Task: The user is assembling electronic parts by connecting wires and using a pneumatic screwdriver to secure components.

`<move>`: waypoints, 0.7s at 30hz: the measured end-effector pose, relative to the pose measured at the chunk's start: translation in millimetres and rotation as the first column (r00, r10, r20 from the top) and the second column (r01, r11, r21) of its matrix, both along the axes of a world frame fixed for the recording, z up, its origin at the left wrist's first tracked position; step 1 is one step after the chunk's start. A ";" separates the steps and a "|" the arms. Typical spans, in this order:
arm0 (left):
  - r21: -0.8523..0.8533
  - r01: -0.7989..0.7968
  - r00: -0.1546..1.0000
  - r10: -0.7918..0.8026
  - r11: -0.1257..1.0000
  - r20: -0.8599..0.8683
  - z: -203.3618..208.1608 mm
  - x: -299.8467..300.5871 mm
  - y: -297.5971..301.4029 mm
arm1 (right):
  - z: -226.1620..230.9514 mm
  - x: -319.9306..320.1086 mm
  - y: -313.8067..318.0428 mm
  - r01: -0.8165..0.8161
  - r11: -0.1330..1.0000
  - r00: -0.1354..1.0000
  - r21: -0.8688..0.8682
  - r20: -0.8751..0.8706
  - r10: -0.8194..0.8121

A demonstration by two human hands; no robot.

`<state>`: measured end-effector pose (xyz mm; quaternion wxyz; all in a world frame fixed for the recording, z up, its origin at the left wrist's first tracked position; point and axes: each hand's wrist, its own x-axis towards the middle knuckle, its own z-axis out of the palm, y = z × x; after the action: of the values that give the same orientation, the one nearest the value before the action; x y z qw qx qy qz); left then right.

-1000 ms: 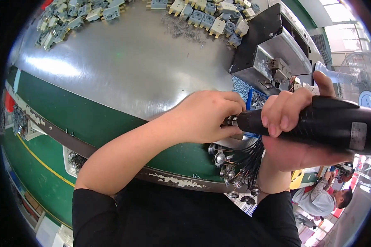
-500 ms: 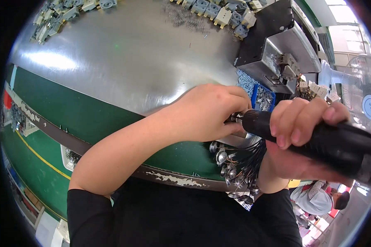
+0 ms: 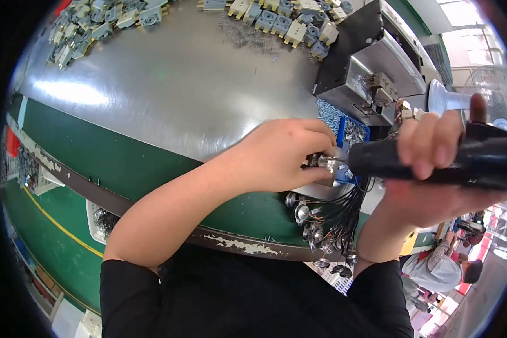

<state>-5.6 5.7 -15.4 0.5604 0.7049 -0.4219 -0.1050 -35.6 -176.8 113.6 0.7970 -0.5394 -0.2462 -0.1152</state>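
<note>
My left hand [image 3: 287,155] is closed, thumb and fingers pinching a small shiny metal part [image 3: 323,162] over the table's front edge. Most of that part hides behind the fingers. Wrapped in my right hand [image 3: 431,138] is a black handheld power screwdriver [image 3: 377,158], which points left. Its front end is a short way to the right of the metal part. Below my left hand hangs a bunch of black wires [image 3: 349,208] with round metal pieces [image 3: 303,212] at their ends.
A blue tray of small metal pieces [image 3: 355,132] and a pile of screws [image 3: 329,114] lie beyond my hands. Right of them stands a dark metal machine [image 3: 349,67]. Grey and cream switch-like parts [image 3: 281,25] and loose springs [image 3: 245,34] line the far side. A person [image 3: 439,267] is at far right.
The screwdriver has drawn back to the right, off the metal part, and is now held more level. My right hand has risen slightly. My left hand keeps its pinch.
</note>
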 end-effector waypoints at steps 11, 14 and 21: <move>-0.437 0.093 0.994 -0.105 0.895 -0.004 53.1 -7.5 11.4 | 42.1 -10.0 -14.4 0.113 0.950 0.993 0.291 -0.057 -0.101; -0.420 0.099 0.974 -0.174 0.902 -0.145 66.3 -15.2 21.4 | 50.4 -16.7 -11.1 0.092 0.938 0.996 0.335 -0.052 -0.079; -0.284 -0.090 0.975 0.027 0.955 -0.219 97.8 -45.9 31.3 | 59.0 -33.8 4.3 0.160 0.907 0.987 0.390 -0.073 -0.143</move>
<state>-51.5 37.0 82.4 0.7030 0.6114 -0.3492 -0.0999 -69.4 -172.4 172.6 0.8830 -0.3875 -0.1583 -0.2124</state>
